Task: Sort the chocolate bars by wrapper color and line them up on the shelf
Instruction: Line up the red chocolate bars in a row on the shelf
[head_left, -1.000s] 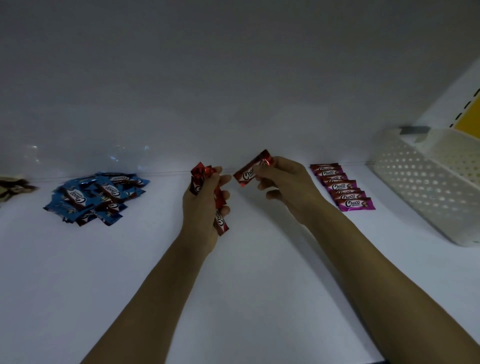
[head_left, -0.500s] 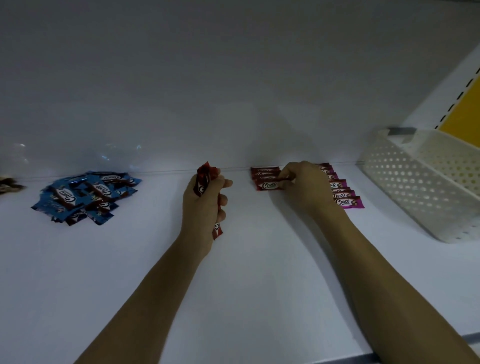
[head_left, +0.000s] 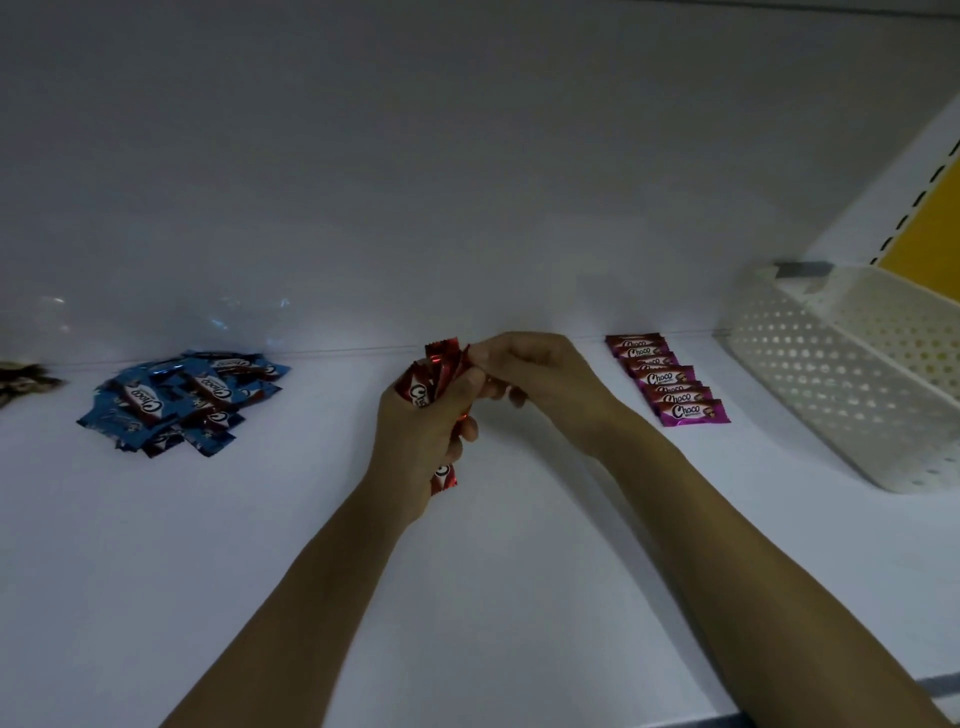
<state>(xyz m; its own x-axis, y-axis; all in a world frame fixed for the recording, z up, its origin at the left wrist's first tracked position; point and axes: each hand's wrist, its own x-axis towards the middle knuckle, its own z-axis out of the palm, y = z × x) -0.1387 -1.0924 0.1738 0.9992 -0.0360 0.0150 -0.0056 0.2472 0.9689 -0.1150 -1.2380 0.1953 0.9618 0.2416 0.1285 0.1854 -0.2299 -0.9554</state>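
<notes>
In the middle of the frame the left hand (head_left: 426, 431) is clamped around a bundle of red bars (head_left: 441, 364), held upright like a small stock. I judge this is so that the right hand (head_left: 535, 379), whose curled fingertips pinch the upper end of one bar, can draw them out one at a time. The wrappers are shiny red foil with a white oval logo and crimped ends (one bar sticks out below the left palm). Since the purple row (head_left: 670, 382) right of centre is already lined up on the shelf (head_left: 519, 597) and the blue heap (head_left: 182, 400) at the left lies loose, the red line probably belongs between them.
</notes>
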